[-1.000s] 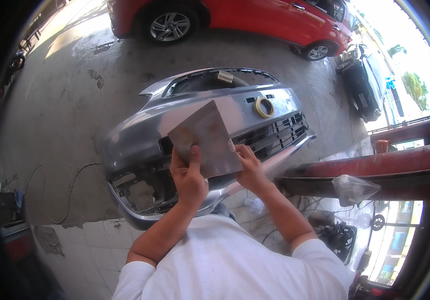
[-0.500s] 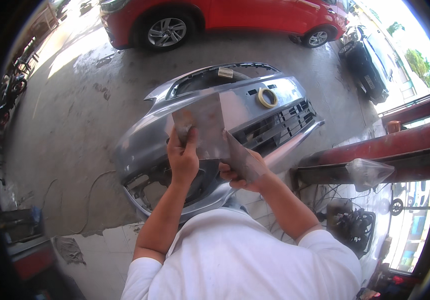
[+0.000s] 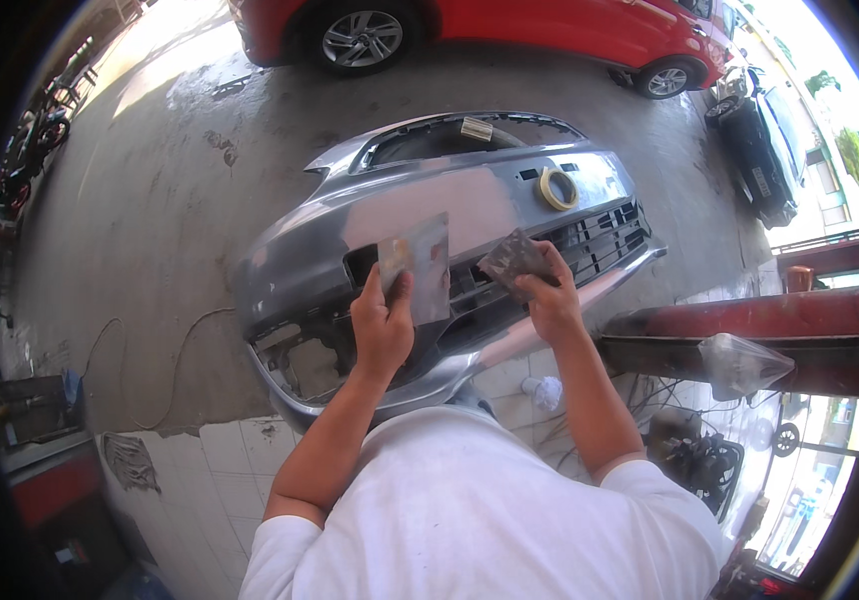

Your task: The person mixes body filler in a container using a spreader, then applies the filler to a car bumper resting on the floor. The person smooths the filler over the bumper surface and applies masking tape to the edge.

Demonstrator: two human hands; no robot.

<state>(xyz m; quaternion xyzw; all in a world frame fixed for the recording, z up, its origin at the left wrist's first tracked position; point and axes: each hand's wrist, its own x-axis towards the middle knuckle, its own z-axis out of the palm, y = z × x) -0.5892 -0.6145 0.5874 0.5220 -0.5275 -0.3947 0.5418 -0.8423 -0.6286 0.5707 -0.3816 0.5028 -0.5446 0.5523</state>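
Note:
In front of me lies a grey car bumper [image 3: 295, 262] with pale pink patches across its surface. My left hand [image 3: 383, 328] is closed on a thin grey rectangular plate [image 3: 431, 275] with an orange-brown smudge, its thumb pressed over the face. To the right, my right hand [image 3: 556, 305] grips a smaller dark, mottled flat piece, probably a spreader [image 3: 512, 257], between thumb and fingers. Both pieces are held above the bumper, apart from each other. A roll of masking tape [image 3: 545, 196] rests on the bumper beyond my right hand.
A small pale block [image 3: 477, 129] sits at the bumper's far edge. Beyond stands a red car [image 3: 520, 35], with a dark car [image 3: 755, 150] at the far right. On the right, a red beam [image 3: 710, 318] has a clear plastic bag [image 3: 740, 365] by it; machinery [image 3: 705, 460] stands below.
My right hand has moved right and away from the plate, and its flat piece has turned and separated from it. The plate in my left hand has turned more edge-on. The view has shifted slightly.

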